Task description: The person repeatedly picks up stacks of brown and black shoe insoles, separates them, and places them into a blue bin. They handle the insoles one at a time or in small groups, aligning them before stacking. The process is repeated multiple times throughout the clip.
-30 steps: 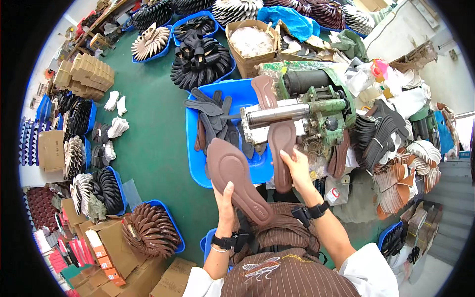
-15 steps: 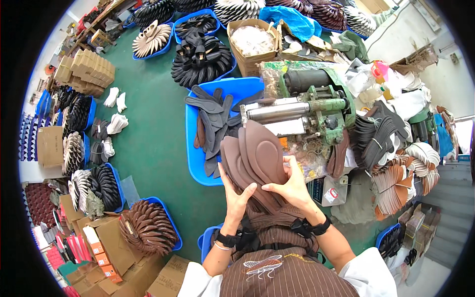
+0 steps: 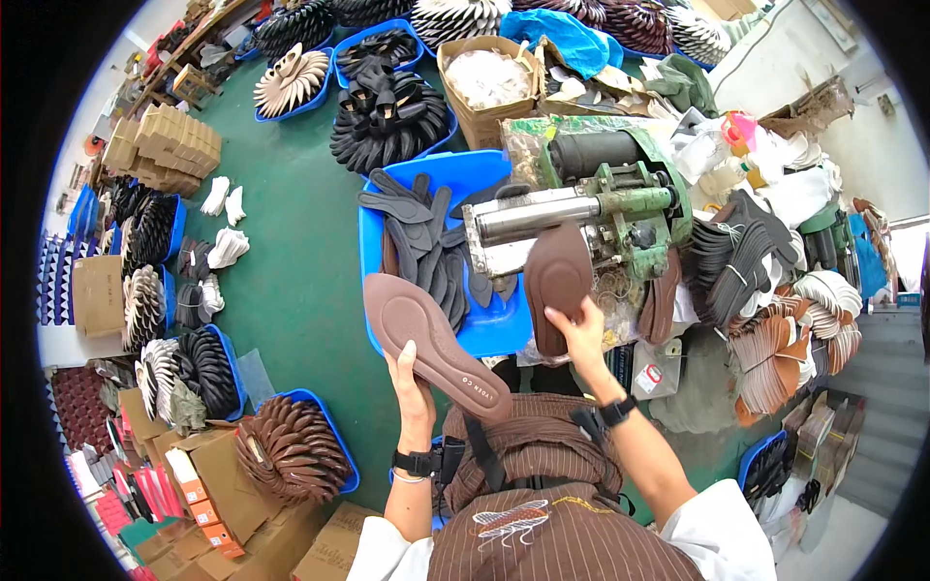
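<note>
In my left hand (image 3: 411, 387) is a brown shoe insole (image 3: 431, 334), tilted with its broad forefoot to the upper left and its heel near my apron. The thumb lies on its face. My right hand (image 3: 581, 337) grips another brown insole (image 3: 559, 276), held upright just in front of the machine; whether more insoles sit behind either one, I cannot tell. Beyond them stands a blue tub (image 3: 372, 261) with several dark grey insoles (image 3: 426, 242) piled in it. A green machine with metal rollers (image 3: 542, 218) is on the bench to the tub's right.
Brown insoles (image 3: 662, 300) lie on the bench's right side, near bundled black insoles (image 3: 736, 257). A carton of white pieces (image 3: 489, 79) and a tub of black insoles (image 3: 387, 126) stand beyond. At the lower left are brown insoles (image 3: 291, 445) in a tub and cardboard boxes (image 3: 232, 474).
The brown insoles, held together in both hands before, are now apart. My left hand has moved left and down with one; my right hand holds another near the rollers.
</note>
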`<act>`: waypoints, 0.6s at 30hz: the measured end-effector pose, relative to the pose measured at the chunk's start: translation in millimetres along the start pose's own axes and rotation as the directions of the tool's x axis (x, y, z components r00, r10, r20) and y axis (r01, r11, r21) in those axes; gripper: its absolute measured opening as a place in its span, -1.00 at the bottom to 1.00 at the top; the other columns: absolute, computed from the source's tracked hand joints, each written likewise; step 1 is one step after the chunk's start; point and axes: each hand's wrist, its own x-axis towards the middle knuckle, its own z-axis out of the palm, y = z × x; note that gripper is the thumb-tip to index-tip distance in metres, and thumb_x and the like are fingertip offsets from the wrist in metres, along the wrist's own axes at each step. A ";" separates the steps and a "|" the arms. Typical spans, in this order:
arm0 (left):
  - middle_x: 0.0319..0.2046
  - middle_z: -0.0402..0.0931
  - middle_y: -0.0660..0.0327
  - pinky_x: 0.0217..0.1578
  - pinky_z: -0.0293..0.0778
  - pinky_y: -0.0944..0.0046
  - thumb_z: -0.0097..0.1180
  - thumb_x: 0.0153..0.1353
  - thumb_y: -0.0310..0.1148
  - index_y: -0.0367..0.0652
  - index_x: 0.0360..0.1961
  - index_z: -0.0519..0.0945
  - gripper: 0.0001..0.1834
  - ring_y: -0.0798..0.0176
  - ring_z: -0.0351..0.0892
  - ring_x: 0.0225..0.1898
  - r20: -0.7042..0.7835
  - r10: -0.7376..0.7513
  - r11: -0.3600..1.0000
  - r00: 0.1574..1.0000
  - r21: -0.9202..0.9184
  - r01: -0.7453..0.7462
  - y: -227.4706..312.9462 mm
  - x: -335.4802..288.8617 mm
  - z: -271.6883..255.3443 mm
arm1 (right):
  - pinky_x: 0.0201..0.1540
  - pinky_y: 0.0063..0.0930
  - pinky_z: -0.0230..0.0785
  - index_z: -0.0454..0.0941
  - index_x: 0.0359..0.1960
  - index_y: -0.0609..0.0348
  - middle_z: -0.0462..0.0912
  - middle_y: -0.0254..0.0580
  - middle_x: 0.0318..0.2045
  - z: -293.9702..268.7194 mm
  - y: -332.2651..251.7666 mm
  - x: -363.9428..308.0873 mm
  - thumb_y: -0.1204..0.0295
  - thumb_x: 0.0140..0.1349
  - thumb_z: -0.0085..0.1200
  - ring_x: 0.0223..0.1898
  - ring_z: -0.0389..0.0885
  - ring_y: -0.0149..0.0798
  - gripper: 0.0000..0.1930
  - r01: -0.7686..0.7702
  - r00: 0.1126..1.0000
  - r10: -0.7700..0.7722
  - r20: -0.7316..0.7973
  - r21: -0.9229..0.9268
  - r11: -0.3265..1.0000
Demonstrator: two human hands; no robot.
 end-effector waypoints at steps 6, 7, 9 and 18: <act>0.13 0.28 0.10 0.17 0.24 0.12 -0.02 0.22 -0.08 -0.20 0.24 0.19 -0.35 0.15 0.30 0.16 0.105 -0.038 0.996 0.994 -0.076 0.046 -11.0 -5.6 -3.1 | 0.00 -0.45 0.40 0.42 0.00 0.34 0.58 -0.15 -0.11 5.2 -22.3 -12.0 0.66 0.12 0.13 -0.07 0.54 -0.35 -0.63 -0.009 0.998 0.003 0.066 0.095 0.995; 0.13 0.28 0.10 0.17 0.24 0.12 -0.02 0.22 -0.08 -0.21 0.24 0.19 -0.35 0.15 0.31 0.16 0.118 -0.058 0.994 0.991 -0.090 0.069 -13.5 -8.6 -2.6 | -0.13 -0.42 0.48 0.39 0.01 0.34 0.58 -0.12 -0.13 6.9 -20.4 -19.4 0.64 0.13 0.13 -0.14 0.58 -0.30 -0.62 -0.128 0.989 0.110 0.097 0.196 0.972; 0.13 0.28 0.09 0.17 0.25 0.12 -0.02 0.22 -0.08 -0.22 0.25 0.16 -0.33 0.13 0.33 0.14 0.138 -0.075 0.993 0.988 -0.085 0.087 -15.3 -12.0 2.1 | -0.28 -0.42 0.55 0.37 -0.01 0.34 0.60 -0.09 -0.20 8.9 -17.5 -15.5 0.59 0.16 0.11 -0.28 0.64 -0.25 -0.65 -0.255 0.966 0.235 0.108 0.253 0.933; 0.25 0.08 -0.01 0.22 0.14 0.18 0.28 0.05 -0.39 -0.26 0.37 -0.23 0.05 0.13 0.17 0.23 0.053 -0.071 0.997 0.996 -0.011 0.071 -28.6 -18.2 30.2 | -0.21 -0.46 0.41 0.40 0.08 0.23 0.55 -0.17 -0.28 53.6 -83.5 -37.6 0.18 -0.17 0.42 -0.25 0.53 -0.30 -0.25 0.137 0.938 0.041 0.344 -0.479 0.867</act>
